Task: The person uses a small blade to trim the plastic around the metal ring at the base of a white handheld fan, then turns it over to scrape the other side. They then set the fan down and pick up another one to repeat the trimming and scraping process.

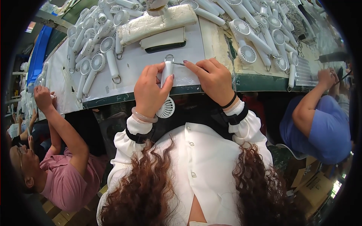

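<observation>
Hands at the near edge of a white-covered workbench (pixel 196 45). Left hand (pixel 150 90) closed around the handle of a small white plastic handheld fan (pixel 166 81), its round grille head hanging just below the bench edge and its metal ring lying on the bench top. Right hand (pixel 213 79) pinching a thin dark metal tool (pixel 180 64), tip set beside the ring end of the handle. Piles of similar white fans (pixel 94 49) toward the far left and far right corners. A folded cream cloth pad (pixel 158 22) near the far edge. Two other people sit at the bench's left and right ends
</observation>
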{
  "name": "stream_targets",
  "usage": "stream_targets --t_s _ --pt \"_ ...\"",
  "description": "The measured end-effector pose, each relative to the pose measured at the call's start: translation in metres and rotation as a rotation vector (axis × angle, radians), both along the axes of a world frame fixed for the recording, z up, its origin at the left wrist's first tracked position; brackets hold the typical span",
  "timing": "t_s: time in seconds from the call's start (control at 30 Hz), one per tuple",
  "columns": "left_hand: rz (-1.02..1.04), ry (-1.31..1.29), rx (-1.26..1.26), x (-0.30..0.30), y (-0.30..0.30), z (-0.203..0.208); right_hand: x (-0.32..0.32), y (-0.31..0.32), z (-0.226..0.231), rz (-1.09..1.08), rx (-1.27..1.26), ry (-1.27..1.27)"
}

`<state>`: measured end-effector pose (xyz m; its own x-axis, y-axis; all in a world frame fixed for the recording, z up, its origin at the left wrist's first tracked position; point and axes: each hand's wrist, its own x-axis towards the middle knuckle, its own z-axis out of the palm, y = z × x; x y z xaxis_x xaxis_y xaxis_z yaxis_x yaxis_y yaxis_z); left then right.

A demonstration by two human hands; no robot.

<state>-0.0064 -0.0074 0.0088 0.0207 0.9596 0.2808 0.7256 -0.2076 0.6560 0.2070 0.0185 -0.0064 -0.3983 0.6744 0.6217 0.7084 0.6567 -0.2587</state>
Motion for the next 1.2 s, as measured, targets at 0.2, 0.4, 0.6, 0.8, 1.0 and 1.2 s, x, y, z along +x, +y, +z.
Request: stream_targets --t_s 0.2,0.4,0.6,0.8,1.0,1.2 --pt "-0.001 0.002 -0.006 0.0004 0.0007 -0.0007 -0.0001 0.0000 -0.0011 0.007 -0.016 -0.004" --pt "-0.001 0.011 -0.007 0.0010 0.0011 -0.0006 0.0007 0.0016 -0.0012 0.022 -0.020 -0.004" --pt "0.001 0.015 -0.020 0.0023 0.0003 -0.0005 0.0002 -0.0011 -0.0024 0.002 0.023 -0.029" --pt "-0.003 0.019 -0.021 0.0029 0.0001 0.0008 0.0001 -0.0016 -0.0021 -0.034 0.057 -0.017" --pt "-0.011 0.018 -0.020 0.0016 0.0013 0.0003 -0.0006 -0.0013 -0.0007 -0.014 0.041 -0.039" --pt "-0.007 0.015 -0.030 0.0006 0.0018 0.0000 -0.0005 -0.0006 -0.0015 0.002 0.020 -0.029"
